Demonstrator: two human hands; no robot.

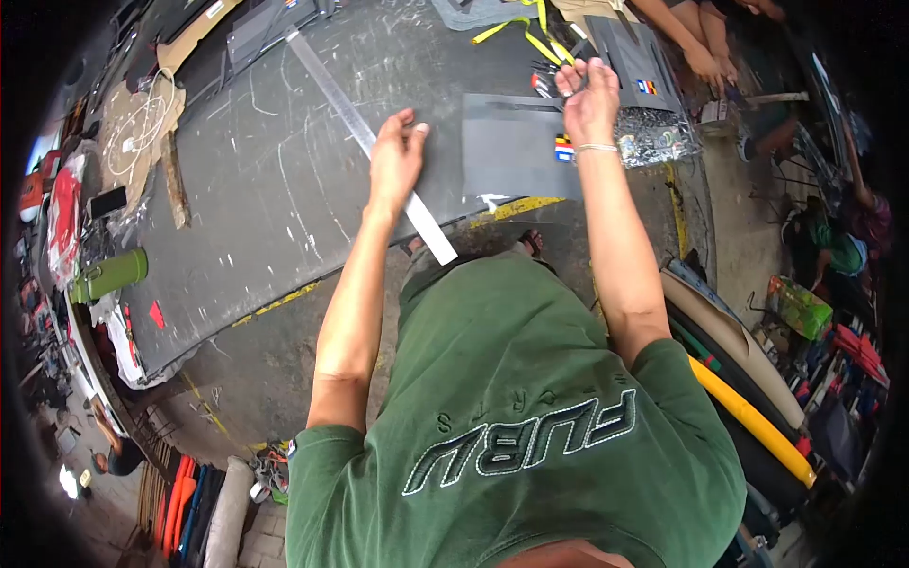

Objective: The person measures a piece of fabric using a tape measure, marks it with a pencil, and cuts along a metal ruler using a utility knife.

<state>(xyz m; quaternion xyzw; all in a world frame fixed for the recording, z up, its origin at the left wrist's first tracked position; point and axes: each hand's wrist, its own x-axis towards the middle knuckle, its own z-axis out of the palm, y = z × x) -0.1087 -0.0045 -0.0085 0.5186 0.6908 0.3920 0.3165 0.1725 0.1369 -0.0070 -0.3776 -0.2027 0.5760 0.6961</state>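
Note:
My left hand (396, 161) is over the long metal ruler (331, 90), which slants across the dark worktable (237, 189) and sticks out past its near edge. Its fingers are loosely bent, with a gap between thumb and forefinger. My right hand (593, 99) is raised at the right side of a flat grey sheet (507, 142). Those fingers are curled together, and what they hold, if anything, is not clear. A small striped colour patch (563, 150) shows on the sheet beside my right wrist. Small red and black tools (542, 85) lie near the fingertips.
More grey pieces (630, 57) lie on clear plastic wrap (658, 137) at right. A yellow strap (540, 38) is at the back. On the left are a green cylinder (109, 275), a phone (108, 202) and a white cord (142, 142). Another person's hands (710, 66) show at upper right.

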